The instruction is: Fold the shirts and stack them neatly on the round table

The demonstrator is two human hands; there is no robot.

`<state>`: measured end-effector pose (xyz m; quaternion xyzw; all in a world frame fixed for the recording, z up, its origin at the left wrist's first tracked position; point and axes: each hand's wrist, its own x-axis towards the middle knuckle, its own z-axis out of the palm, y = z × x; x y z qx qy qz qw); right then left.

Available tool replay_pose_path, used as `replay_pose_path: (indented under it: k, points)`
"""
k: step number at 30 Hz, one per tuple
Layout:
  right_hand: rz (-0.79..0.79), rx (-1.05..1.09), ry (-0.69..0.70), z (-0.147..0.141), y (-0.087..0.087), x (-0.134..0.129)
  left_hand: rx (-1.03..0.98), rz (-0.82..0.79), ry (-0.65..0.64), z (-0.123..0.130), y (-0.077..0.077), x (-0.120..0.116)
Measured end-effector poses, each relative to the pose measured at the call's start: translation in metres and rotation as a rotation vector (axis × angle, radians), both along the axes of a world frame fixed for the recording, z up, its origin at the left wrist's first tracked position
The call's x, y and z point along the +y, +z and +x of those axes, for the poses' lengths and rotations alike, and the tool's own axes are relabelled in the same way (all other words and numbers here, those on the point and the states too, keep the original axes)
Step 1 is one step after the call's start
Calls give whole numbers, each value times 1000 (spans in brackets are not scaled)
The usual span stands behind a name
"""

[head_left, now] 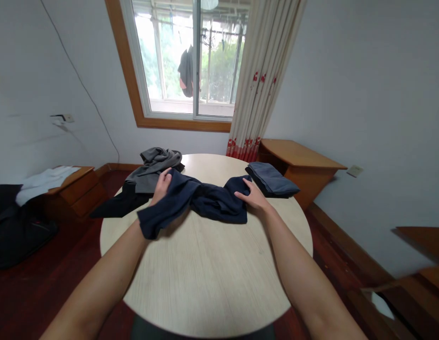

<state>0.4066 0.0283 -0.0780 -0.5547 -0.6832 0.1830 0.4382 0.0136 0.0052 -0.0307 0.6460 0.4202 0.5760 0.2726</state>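
A crumpled navy blue garment [215, 200] stretches across the far half of a round table, between my two hands. My left hand [163, 185] is closed on its left end and lifts it; the cloth drapes over my left wrist, with a loose hem hanging toward me. At the right end, my right hand [253, 194] pinches the fabric between thumb and fingers, close to the table top. Bunched folds hide the garment's exact cut. Just beyond my right hand lies a folded stack of dark grey-blue and black clothes [272, 179].
Grey clothes [154, 165] and black cloth [125, 200] lie heaped at the left of the round table [212, 274]. A wooden desk [300, 153] stands behind on the right, beside a curtain [260, 71]. Left is a low wooden cabinet [81, 198] with white cloth.
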Motion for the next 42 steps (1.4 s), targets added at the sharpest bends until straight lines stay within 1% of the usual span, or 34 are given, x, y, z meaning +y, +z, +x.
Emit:
replay_pose_path:
  k: [1,3,5,6,8,10,13,15,17,18,20,22,23,25,26,27,28,29,30,31,33,34,35,36,37,39,40,42]
  points:
    - [-45,-85,45,-4,-1,-3,60,7,-40,5,-4,-1]
    - [-113,-213,99,-14,0,-7,249,20,-142,16,-13,-3]
    - [-124,-298,124,-26,1,-10,463,43,-214,29,-23,-7]
    - [-112,-323,132,-33,3,-10,542,57,-232,35,-27,-9]
    - [-79,-329,171,-49,6,-13,638,81,-257,46,-34,-12]
    - [-86,-273,287,-67,10,-19,696,99,-275,54,-35,-17]
    - [-163,-91,572,-91,19,-34,763,147,-318,61,-28,-28]
    - [-197,43,713,-100,27,-45,776,189,-322,62,-19,-37]
    - [-174,184,759,-103,37,-53,764,230,-249,61,-8,-45]
    - [-143,262,748,-102,42,-55,747,254,-178,59,1,-47]
    - [-57,406,664,-95,50,-54,688,326,13,51,23,-46]
    - [32,482,514,-84,53,-47,590,427,247,36,53,-34]
    - [73,487,421,-77,52,-42,534,475,370,25,70,-23]
    - [139,445,217,-59,48,-30,462,550,566,-2,99,8]
    - [168,408,113,-49,44,-24,451,535,633,-17,109,26]
    - [197,362,13,-38,40,-18,459,479,657,-33,113,46]
    - [223,312,-79,-27,36,-12,480,401,665,-49,111,65]
    - [247,261,-163,-16,32,-8,535,282,637,-64,103,82]
    - [267,216,-239,-5,29,-5,615,136,566,-77,90,95]
    - [278,178,-309,5,26,-3,707,-6,470,-87,74,105]
    - [266,128,-436,22,22,-1,761,-124,412,-100,40,112]
    - [243,107,-497,28,20,0,806,-191,423,-103,25,111]
    - [212,84,-555,33,18,0,874,-261,442,-103,15,108]
    - [174,57,-610,37,16,0,946,-321,453,-103,9,104]
    - [133,26,-659,40,14,-1,1023,-371,455,-101,6,100]
    - [47,-48,-727,42,9,-1,1139,-398,445,-96,10,92]
    - [3,-86,-746,43,6,-1,1167,-379,454,-93,13,89]
    - [-71,-147,-763,43,1,-1,1181,-314,513,-86,20,83]
